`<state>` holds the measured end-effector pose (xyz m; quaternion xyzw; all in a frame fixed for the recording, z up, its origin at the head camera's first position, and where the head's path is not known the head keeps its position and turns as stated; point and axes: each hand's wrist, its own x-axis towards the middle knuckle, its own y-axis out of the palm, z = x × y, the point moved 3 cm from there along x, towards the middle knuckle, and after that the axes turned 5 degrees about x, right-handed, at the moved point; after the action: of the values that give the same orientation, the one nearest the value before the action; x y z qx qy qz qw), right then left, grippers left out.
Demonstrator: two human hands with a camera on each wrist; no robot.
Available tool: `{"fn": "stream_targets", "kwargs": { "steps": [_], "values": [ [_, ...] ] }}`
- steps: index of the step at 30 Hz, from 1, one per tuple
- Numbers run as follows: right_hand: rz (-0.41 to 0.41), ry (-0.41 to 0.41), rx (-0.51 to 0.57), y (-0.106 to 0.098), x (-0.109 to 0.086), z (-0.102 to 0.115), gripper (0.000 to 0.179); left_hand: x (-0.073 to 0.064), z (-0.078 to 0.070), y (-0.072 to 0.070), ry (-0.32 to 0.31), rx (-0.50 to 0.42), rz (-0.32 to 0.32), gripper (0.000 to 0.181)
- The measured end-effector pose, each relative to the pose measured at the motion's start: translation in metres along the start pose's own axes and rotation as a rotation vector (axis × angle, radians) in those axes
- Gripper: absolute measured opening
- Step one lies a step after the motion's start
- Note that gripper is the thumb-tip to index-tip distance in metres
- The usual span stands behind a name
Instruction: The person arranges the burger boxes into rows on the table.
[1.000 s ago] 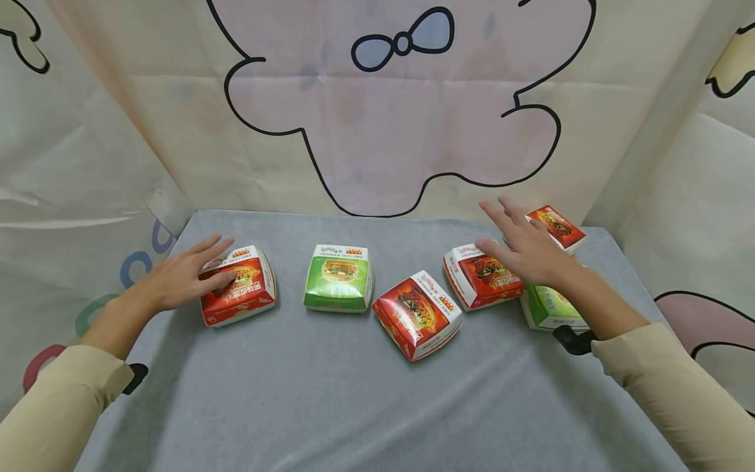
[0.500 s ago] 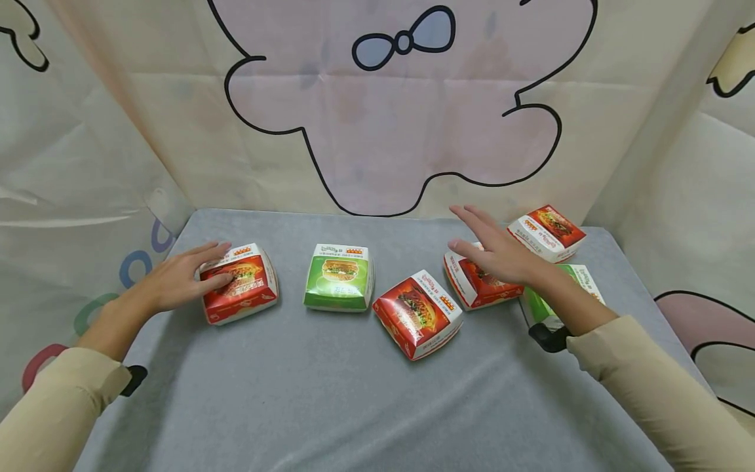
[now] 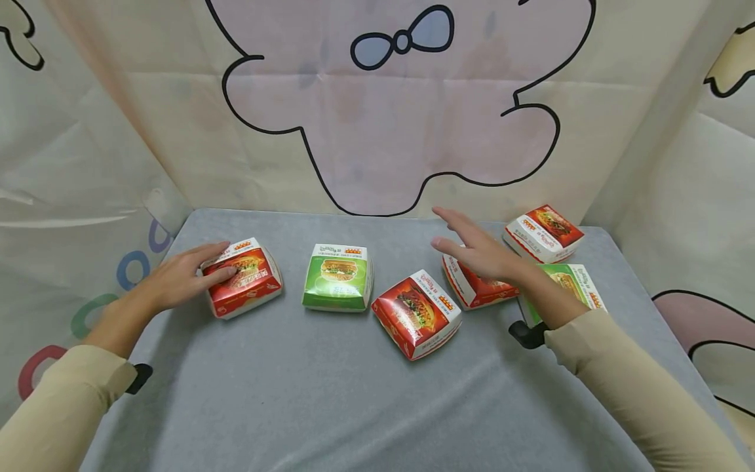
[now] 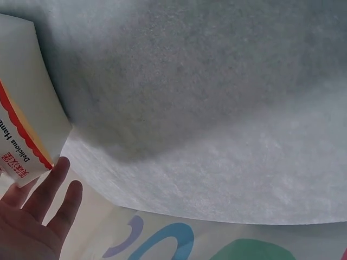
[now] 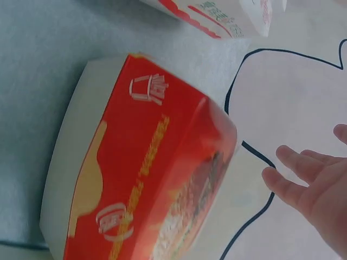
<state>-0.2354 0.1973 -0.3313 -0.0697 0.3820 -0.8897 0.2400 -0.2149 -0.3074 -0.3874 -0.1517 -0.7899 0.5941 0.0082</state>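
My left hand [image 3: 185, 275] lies against the left side of a red burger box [image 3: 248, 278], thumb across its lid. In the left wrist view, straight fingers [image 4: 65, 208] meet a corner of that burger box [image 4: 46, 92]. My right hand [image 3: 474, 249] hovers with spread fingers over another red burger box [image 3: 478, 288], hiding part of its lid. The right wrist view shows a red burger box [image 5: 146, 157] apart from the extended right hand [image 5: 320, 184]. My right forearm partly covers a green burger box [image 3: 580, 282].
A green burger box [image 3: 336, 278] and a tilted red burger box [image 3: 417, 314] sit mid-table. Another red burger box [image 3: 545, 233] stands at the back right. Grey cloth covers the table [image 3: 330, 393]; printed sheets [image 3: 377, 151] rise behind and at both sides.
Under my left hand, the red burger box has shifted slightly right and away and turned a little. My right hand has moved left, uncovering the back right red box and more of the green one.
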Motion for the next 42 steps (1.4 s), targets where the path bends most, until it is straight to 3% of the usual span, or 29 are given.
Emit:
{"fn": "stream_targets", "kwargs": {
  "steps": [12, 28, 36, 42],
  "values": [
    [0.037, 0.069, 0.227, 0.016, 0.017, -0.008, 0.07, 0.013, -0.004, 0.004, -0.013, -0.031, 0.006, 0.084],
    [0.043, 0.118, 0.227, 0.026, 0.028, -0.002, 0.07, 0.039, -0.019, 0.006, -0.066, -0.008, 0.043, 0.09],
    [0.049, 0.08, 0.222, 0.032, 0.035, 0.0, 0.069, 0.048, -0.026, 0.006, -0.08, -0.034, 0.03, 0.093],
    [0.043, 0.062, 0.213, 0.032, 0.036, 0.004, 0.067, 0.057, -0.031, 0.005, -0.102, -0.09, -0.018, 0.095]
  ]
}}
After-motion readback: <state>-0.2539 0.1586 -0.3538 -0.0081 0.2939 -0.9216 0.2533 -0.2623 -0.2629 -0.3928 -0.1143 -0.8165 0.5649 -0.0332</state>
